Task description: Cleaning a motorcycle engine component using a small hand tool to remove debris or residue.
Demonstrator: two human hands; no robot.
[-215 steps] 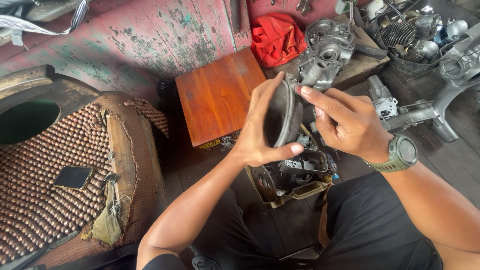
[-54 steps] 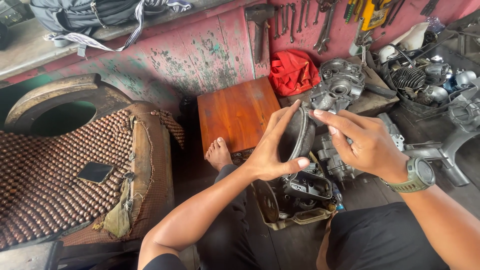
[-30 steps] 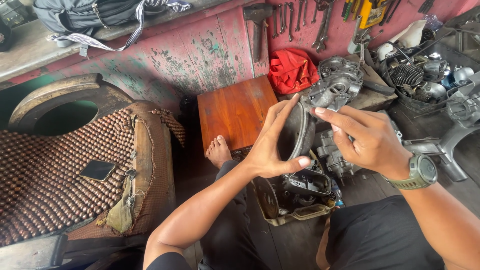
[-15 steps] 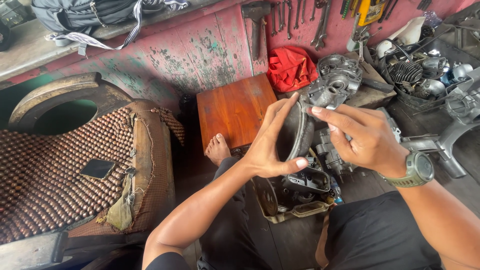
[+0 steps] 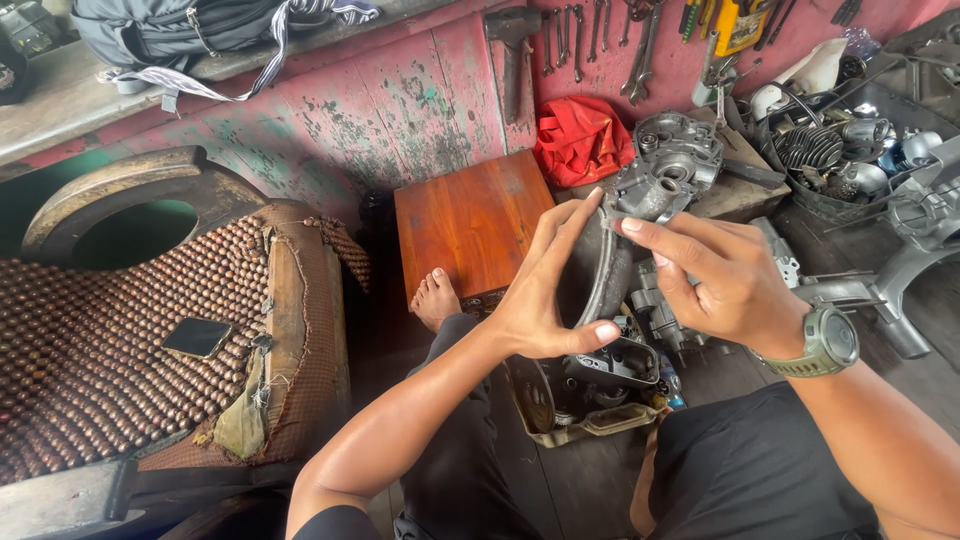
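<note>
Above engine block: dark cover held edge-on, long axis upright; both hands' fingers gripping its rim.

It was a repair workshop for motorbikes or small engines, rough and well used. Spanners and other hand tools hung in a row along the worn red wall, its paint flaking to green. Grey engine casings sat on the dark plank floor, and a basket in the corner was heaped with metal engine parts and cables. A red rag lay bunched against the wall beside a small wooden box. A torn seat with a beaded cover stood to one side.
</note>
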